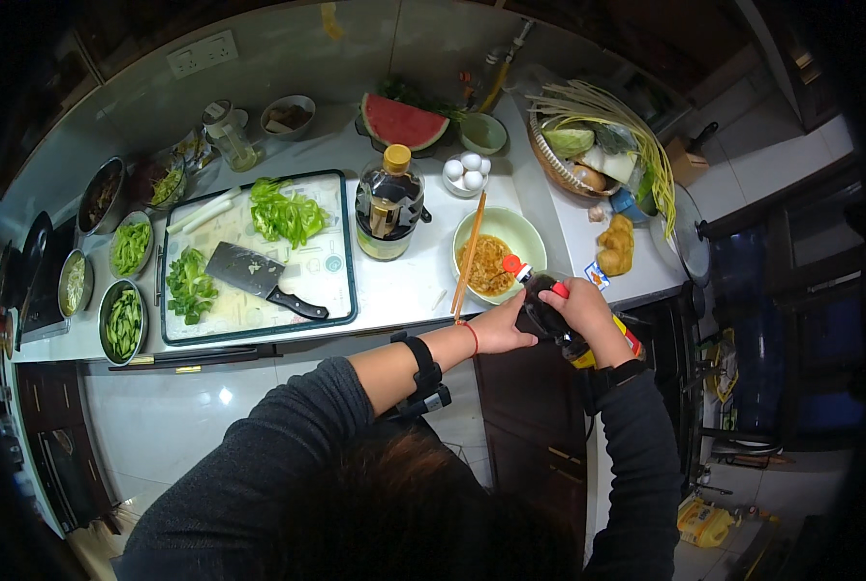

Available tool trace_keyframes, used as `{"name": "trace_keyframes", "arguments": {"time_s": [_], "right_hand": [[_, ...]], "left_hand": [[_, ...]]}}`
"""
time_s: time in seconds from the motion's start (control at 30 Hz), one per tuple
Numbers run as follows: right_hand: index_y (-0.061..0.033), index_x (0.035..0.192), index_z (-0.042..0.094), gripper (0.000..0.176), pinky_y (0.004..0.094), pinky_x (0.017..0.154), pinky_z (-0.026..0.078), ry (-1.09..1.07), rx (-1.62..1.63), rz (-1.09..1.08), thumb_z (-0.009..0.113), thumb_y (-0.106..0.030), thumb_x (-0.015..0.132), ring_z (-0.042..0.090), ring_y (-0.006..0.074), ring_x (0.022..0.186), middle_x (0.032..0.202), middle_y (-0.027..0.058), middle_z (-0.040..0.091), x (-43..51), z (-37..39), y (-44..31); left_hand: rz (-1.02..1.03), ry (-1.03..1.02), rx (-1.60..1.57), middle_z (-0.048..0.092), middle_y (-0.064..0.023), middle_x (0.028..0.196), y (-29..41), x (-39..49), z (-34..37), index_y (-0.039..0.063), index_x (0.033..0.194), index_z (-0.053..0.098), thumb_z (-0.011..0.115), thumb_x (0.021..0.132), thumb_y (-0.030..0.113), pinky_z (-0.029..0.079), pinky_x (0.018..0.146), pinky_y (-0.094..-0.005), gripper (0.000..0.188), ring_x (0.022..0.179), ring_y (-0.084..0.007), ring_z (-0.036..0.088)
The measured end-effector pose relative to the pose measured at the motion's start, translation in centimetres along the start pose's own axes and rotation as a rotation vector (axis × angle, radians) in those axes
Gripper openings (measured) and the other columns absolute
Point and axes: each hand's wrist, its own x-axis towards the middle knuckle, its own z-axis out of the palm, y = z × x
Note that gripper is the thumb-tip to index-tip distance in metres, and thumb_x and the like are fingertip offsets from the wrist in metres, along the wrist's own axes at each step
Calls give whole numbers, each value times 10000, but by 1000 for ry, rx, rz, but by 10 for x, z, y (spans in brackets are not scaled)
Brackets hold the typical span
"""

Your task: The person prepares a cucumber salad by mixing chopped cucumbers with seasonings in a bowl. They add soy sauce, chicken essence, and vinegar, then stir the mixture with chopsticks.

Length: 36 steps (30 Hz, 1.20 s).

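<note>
My right hand [582,312] grips a dark sauce bottle [542,309] with a yellow and red label. The bottle leans toward a pale green bowl [531,232], its red flip cap [511,263] raised above the bowl's near right side. Beside the bottle, my left hand [504,328] has its thumb and fingers apart; whether it touches the bottle I cannot tell. Brown, wet minced food [487,265] lies in the bowl. A pair of wooden chopsticks [471,250] rests across the bowl's left side, the lower ends past the near rim.
Left of the bowl stands a large bottle with a yellow cap [393,207]. A cleaver [251,274] lies among chopped greens on a cutting board [324,279]. White eggs [468,171], half a watermelon [404,120], a vegetable basket [542,149] and ginger [614,245] are farther back and right.
</note>
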Motion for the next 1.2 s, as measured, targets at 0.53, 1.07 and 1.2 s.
{"name": "trace_keyframes", "arguments": {"time_s": [0.53,1.07,1.2], "right_hand": [[11,897,686,493,444,753,508,19,41,22,711,-467,780,649,395,814,822,242,665,0,-1,2],[11,876,690,486,453,744,511,36,84,22,719,-462,770,646,403,807,812,244,662,-6,11,11],[8,866,691,474,453,741,510,41,96,26,721,-455,767,645,403,800,809,242,662,-7,13,14]], "left_hand": [[23,3,37,319,-304,1443,-3,8,-1,-103,1446,127,735,769,326,295,1119,-346,1005,1354,-361,347],[63,-48,75,382,-211,1422,-8,10,2,36,1506,-4,674,826,138,494,900,-318,966,967,-221,657],[67,-40,79,369,-206,1433,-17,15,6,45,1509,6,675,824,134,492,903,-320,961,975,-222,651]]}}
